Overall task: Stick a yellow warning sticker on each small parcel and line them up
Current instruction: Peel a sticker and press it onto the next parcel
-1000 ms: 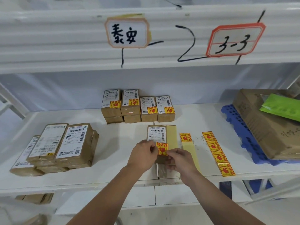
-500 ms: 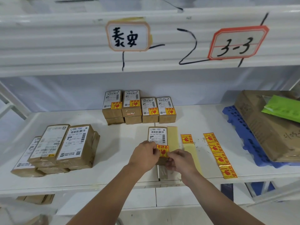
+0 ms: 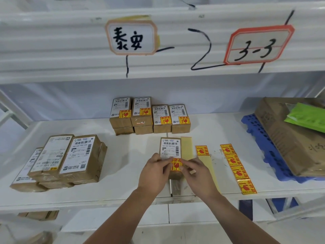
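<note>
**Sticker pressed onto the front parcel**

Both hands meet over 1 small brown parcel (image 3: 170,152) lying near the shelf's (image 3: 219,131) front edge; the left hand (image 3: 154,173) steadies its left side, fingers curled against it; the right hand (image 3: 197,173) pinches the yellow warning sticker (image 3: 175,164) on the parcel's lower end; behind stands a row of 4 stickered parcels (image 3: 150,115); a sticker strip (image 3: 236,169) lies to the right; unstickered parcels (image 3: 59,161) are stacked at left.
</note>
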